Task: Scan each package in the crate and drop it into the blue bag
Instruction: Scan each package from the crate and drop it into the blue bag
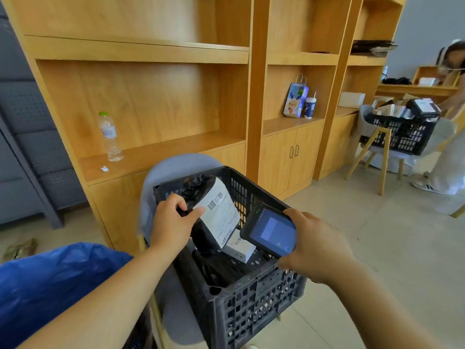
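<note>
Now the left hand (173, 222) pinches a black package (201, 197) by its upper edge, thumb pressed on the white label (221, 212), and holds it tilted above the crate (251, 298) with the barcodes facing up. The right hand (314, 245) is closed around a scanner (271, 230), gripping it by its right end; its lit screen faces up and its far end points at the label, just beside the package's lower edge.

Below the package, inside the crate, lie a small white box (239, 248) with a barcode and more black packages (221, 268). The crate sits on a grey chair (176, 167) with pale wooden legs.

The blue bag (55, 280) stands open at the lower left, beside the chair and under the left forearm.

Behind the chair runs a wooden shelf (156, 152). A water bottle (109, 137) stands upright on it at the left, with a scrap of paper (104, 168) near its base. In the next bay stand a gift bag (295, 100) and a cup (310, 107), touching or nearly so.

At the far right another person (450, 127) bends over a second crate (402, 134) set on a chair.
</note>
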Action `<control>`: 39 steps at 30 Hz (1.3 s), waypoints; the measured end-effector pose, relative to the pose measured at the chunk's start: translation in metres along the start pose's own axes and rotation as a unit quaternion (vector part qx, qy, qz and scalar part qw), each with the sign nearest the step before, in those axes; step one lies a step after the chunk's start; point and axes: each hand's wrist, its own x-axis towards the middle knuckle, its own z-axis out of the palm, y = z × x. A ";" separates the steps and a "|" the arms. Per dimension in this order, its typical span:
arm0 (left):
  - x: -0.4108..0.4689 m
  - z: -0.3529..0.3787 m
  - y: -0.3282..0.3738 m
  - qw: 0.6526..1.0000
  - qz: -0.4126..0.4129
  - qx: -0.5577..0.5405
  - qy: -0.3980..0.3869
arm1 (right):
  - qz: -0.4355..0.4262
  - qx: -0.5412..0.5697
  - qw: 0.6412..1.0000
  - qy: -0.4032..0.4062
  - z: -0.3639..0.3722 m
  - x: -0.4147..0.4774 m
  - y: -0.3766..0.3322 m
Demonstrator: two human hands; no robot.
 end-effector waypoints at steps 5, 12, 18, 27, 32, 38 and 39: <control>-0.002 -0.005 0.002 1.000 -0.009 -0.003 0.004 | -0.001 -0.003 1.000 0.007 -0.004 -0.004 -0.003; -0.004 -0.017 0.005 0.999 -0.020 -0.043 -0.001 | -0.008 0.011 0.999 0.035 0.000 -0.006 -0.005; -0.018 -0.064 -0.001 0.989 -0.070 -0.130 0.031 | -0.058 0.068 0.994 0.070 0.012 0.000 -0.032; -0.059 -0.191 -0.086 0.981 -0.094 -0.009 0.171 | -0.188 0.111 0.975 0.045 0.036 0.017 -0.125; -0.070 -0.241 -0.142 0.958 -0.133 0.133 0.217 | -0.223 0.126 0.966 0.022 0.051 0.019 -0.178; -0.091 -0.250 -0.186 0.909 -0.286 0.295 -0.065 | -0.241 0.127 0.962 -0.030 0.066 0.019 -0.211; -0.095 -0.246 -0.187 0.902 -0.287 0.308 -0.100 | -0.238 0.121 0.963 -0.033 0.068 0.020 -0.211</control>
